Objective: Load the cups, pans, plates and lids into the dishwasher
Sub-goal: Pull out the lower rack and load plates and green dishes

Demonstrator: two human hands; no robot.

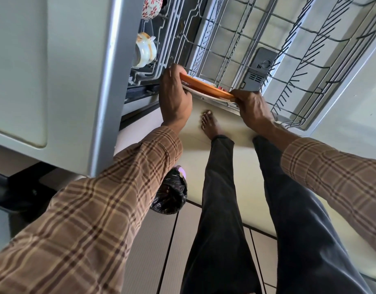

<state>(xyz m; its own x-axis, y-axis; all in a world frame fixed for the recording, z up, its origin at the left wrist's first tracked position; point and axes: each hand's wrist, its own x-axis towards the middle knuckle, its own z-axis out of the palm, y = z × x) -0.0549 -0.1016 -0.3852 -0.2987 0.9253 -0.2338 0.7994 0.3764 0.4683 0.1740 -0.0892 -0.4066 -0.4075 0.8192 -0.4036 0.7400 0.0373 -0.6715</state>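
Head view: both hands carry a small stack of plates (206, 88) over the near corner of the pulled-out lower rack (267, 60), just above the edge of the lowered dishwasher door (342, 85). The left hand (175, 96) wraps its fingers (174, 73) over the stack's left rim; the right hand (251, 106) pinches the right rim, fingers curled under and clamped on it. The top plate is smooth, orange and round, tilted down to the right, with a white plate beneath it and something patterned lying on top that is too small to make out.

The rack is grey coated wire in a square grid, with rows of upright tines at its right side; most of its cells stand open. A grey plastic detergent box (260, 71) shows through the wire on the door's inner face. Inside the tub, the upper basket holds a white cup with red flowers (151, 6) and a glossy cream cup with a gold trim (145, 50).

Left of the opening runs a brushed metal panel edge (110, 85) close to the left forearm. A bare foot (210, 124) stands on pale floor (242, 170) between the door and a black bin bag (172, 194). Sleeves are brown plaid cloth.
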